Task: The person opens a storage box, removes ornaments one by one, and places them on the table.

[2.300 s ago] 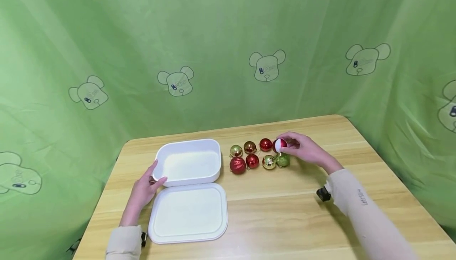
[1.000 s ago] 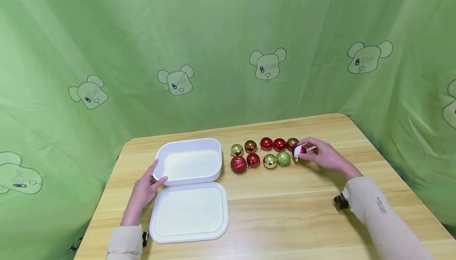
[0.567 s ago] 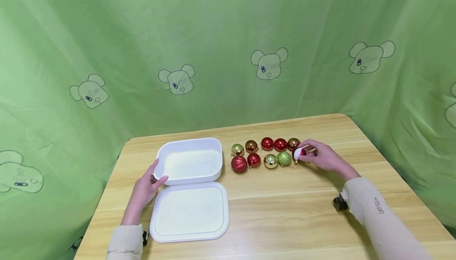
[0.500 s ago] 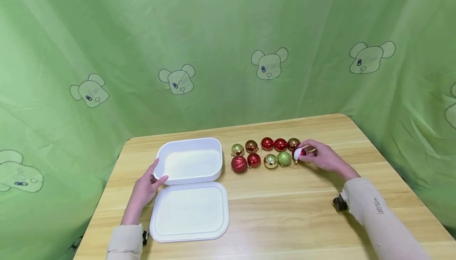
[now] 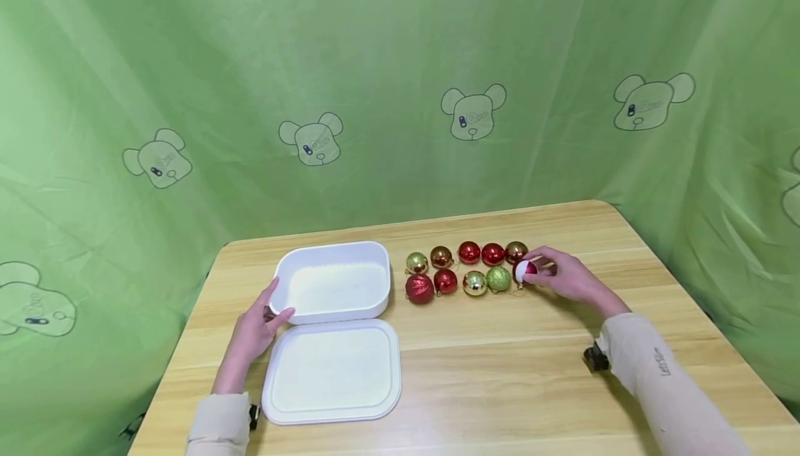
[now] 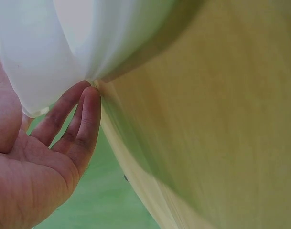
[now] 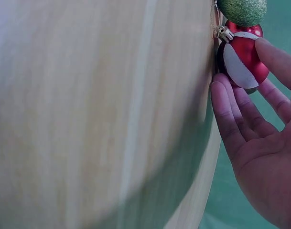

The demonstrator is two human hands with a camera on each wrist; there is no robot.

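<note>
A red-and-white Christmas bauble (image 5: 525, 271) stands at the right end of the front row of baubles. My right hand (image 5: 562, 275) holds it between thumb and fingers, right down at the tabletop. In the right wrist view, the gold cap of the red-and-white bauble (image 7: 243, 62) points toward the green glitter bauble (image 7: 244, 10). At the left, my left hand (image 5: 255, 324) grips the near-left corner of a white plastic box (image 5: 337, 316), thumb at the rim. The left wrist view shows the fingertips of the left hand (image 6: 49, 148) low against the box wall, close to the table.
Several red, gold, brown and green baubles, among them a textured red bauble (image 5: 419, 289), form two rows right of the box. A white lid (image 5: 331, 373) lies flat in front of the box. Green curtains (image 5: 375, 185) hang behind the wooden table (image 5: 500, 386).
My right hand has carried the red-and-white bauble rightward and down to the front row's end, then stayed nearly still there. My left hand keeps its place on the box.
</note>
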